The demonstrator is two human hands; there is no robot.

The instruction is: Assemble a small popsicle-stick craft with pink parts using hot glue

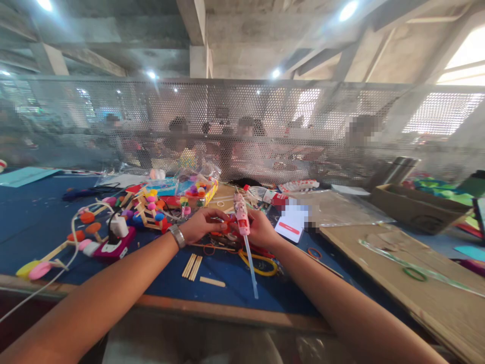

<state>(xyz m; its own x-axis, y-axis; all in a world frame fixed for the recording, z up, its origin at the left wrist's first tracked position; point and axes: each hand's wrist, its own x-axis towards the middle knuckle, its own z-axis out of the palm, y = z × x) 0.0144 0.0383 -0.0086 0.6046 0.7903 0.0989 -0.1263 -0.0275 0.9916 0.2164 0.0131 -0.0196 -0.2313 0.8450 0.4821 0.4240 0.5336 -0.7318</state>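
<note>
My right hand (261, 230) is closed around a pink hot glue gun (241, 212). The gun's nozzle points away from me, and a long clear glue stick (250, 268) sticks out of its back end toward me. My left hand (204, 225), with a watch on the wrist, is just left of the gun. Its fingers are curled at a small orange-red piece (224, 228), whose kind I cannot make out. Below the hands lie several wooden craft sticks (192, 267), a single stick (212, 281) and a yellow ring-shaped band (261, 264).
To the left are colourful stick-and-pompom models (151, 210), and a purple power strip (113, 247) with a white plug. A phone (291, 222), a red-labelled bottle (273, 196) and a cardboard sheet (364, 263) lie rightward. Behind stands a perforated metal screen (212, 106) with people beyond.
</note>
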